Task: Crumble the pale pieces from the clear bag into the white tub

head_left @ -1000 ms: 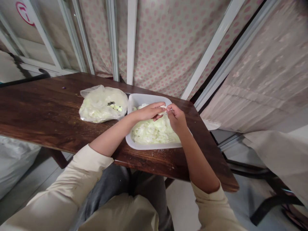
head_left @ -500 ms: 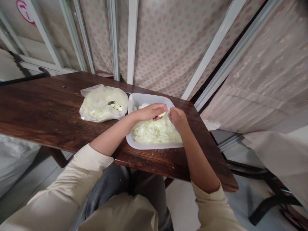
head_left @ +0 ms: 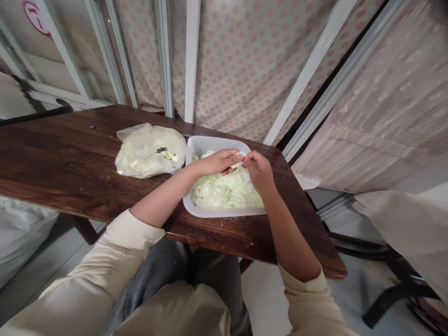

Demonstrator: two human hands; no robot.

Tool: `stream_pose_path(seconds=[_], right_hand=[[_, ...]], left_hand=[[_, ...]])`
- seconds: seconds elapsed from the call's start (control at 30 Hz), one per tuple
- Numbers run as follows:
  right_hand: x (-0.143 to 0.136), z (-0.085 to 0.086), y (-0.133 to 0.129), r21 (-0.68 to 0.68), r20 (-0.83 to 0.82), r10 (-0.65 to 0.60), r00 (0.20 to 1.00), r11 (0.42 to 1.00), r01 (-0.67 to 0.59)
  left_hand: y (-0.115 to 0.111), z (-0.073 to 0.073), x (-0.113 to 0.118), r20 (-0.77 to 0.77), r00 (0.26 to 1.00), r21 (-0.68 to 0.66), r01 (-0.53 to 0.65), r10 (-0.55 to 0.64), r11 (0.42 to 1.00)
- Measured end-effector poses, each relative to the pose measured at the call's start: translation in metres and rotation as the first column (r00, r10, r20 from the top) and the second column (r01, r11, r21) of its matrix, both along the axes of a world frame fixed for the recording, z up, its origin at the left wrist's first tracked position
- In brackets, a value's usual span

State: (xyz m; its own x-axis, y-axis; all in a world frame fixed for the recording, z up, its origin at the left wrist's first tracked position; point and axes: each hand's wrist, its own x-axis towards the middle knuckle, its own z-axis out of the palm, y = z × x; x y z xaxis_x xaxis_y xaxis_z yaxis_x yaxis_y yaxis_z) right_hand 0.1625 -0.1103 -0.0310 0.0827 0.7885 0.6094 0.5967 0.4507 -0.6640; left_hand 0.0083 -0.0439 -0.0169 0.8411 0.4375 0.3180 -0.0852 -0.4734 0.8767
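Observation:
Over a white plastic tub [head_left: 227, 213] my two hands meet, fingertips close together. My left hand [head_left: 221, 162] is closed around a small whitish piece [head_left: 239, 164], which shows between thumb and fingers. Thumb and fingers of my right hand [head_left: 261, 171] pinch at the same piece from the right. The piece is too small and partly covered for me to name its kind. Below the hands, the tub holds a heap of pale green-white pieces [head_left: 224, 191] that look much alike.
Left of the tub lies a clear plastic bag [head_left: 150, 149] with pale greenish contents and a torn opening. Both stand on a dark wooden table [head_left: 87, 177]. Framed panels with a dotted curtain [head_left: 238, 70] rise behind it. A whitish sack [head_left: 21, 233] is on the floor at left.
My right hand has moved slightly left and up, closing the small gap to my left hand, and its fingers now touch the piece. The left hand, tub and bag stay nearly in place.

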Motion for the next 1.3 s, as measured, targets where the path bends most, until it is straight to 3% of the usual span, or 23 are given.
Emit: stream_pose_path(seconds=[0.17,0.4,0.7,0.87,1.0,1.17,1.3], right_hand=[[0.005,-0.002,0.003,0.023,-0.106,-0.163,0.981,0.986,0.167],[-0.004,-0.006,0.002,-0.115,-0.014,0.160,0.987,0.980,-0.161],[-0.005,-0.003,-0.001,-0.140,0.057,0.169,0.984,0.977,-0.159],[0.002,-0.004,0.004,-0.061,-0.094,0.046,0.995,0.997,-0.051],[0.006,-0.006,0.006,-0.037,-0.140,-0.072,0.988,0.997,0.067],[-0.004,-0.004,-0.004,-0.159,0.007,0.137,0.991,0.978,-0.134],[-0.009,-0.002,-0.006,-0.163,0.048,0.173,0.984,0.973,-0.163]], left_hand=[[-0.002,0.002,-0.002,-0.024,0.998,0.014,-0.058,0.058,0.998],[0.004,-0.001,-0.001,0.033,0.999,0.022,-0.023,0.023,0.999],[0.003,-0.002,0.000,0.039,0.999,-0.026,0.014,-0.013,1.000],[-0.001,0.000,-0.001,0.027,0.999,-0.068,0.045,-0.043,0.997],[-0.004,0.003,-0.002,0.013,0.999,-0.052,-0.030,0.030,0.998],[-0.002,0.004,-0.001,0.044,0.994,-0.075,-0.097,0.100,0.992],[0.001,0.001,0.000,0.045,0.998,-0.040,-0.039,0.041,0.998]])
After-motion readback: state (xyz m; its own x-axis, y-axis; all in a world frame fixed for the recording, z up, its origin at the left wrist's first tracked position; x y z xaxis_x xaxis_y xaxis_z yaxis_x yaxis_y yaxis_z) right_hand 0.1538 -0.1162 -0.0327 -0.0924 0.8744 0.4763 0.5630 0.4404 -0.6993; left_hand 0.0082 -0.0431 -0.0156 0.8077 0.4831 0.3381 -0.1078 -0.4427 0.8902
